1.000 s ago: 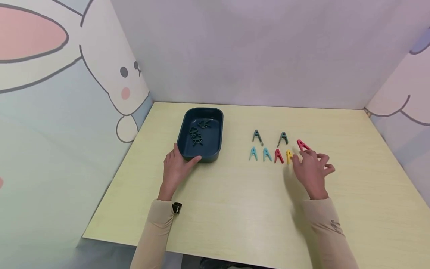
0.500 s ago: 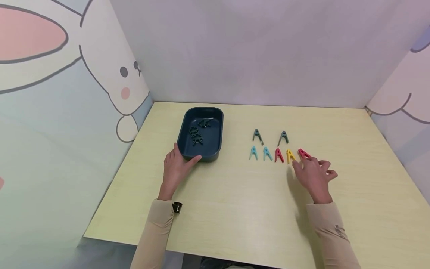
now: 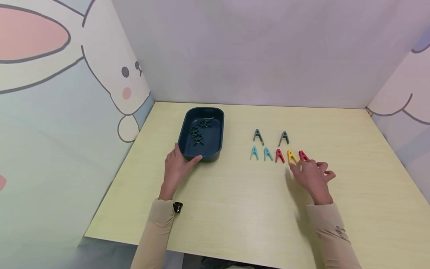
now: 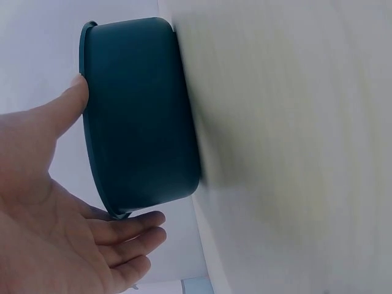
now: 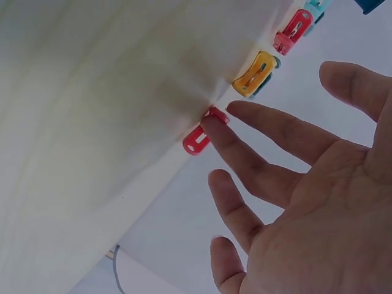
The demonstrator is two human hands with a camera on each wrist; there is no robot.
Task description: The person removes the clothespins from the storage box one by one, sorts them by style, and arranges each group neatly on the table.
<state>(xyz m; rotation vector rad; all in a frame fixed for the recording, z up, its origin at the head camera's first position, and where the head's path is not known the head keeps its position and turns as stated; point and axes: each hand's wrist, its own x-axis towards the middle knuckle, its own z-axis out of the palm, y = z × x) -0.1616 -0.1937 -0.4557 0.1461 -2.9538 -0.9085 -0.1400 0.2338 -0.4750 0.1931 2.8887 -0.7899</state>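
Note:
My left hand (image 3: 175, 170) rests at the near left corner of a dark blue rectangular dish (image 3: 213, 151). In the left wrist view its thumb lies against the rim, and the other fingers extend beside the wall, the index partly hidden. On the right, my right hand (image 3: 312, 179) spreads its fingers over a red clothespin (image 3: 303, 155). A fingertip touches that clothespin (image 5: 196, 141) in the right wrist view. Beside the thumb stands a yellow clothespin (image 3: 291, 156). Further left in the same row are another red clothespin (image 3: 279, 155) and two light blue clothespins (image 3: 268, 154).
Two dark green clothespins (image 3: 284, 138) form a row farther back on the pale wooden table (image 3: 242, 209). Inside the dish lie several dark, thin-outlined shapes (image 3: 198, 139). A plain wall (image 3: 252, 56) rises behind the table, and a cartoon-printed wall (image 3: 100, 67) stands at left.
The right-hand red clothespin has moved toward me, into line with the front row, under my right hand. My right thumb then shifts slightly left to the yellow clothespin. My left hand stays put.

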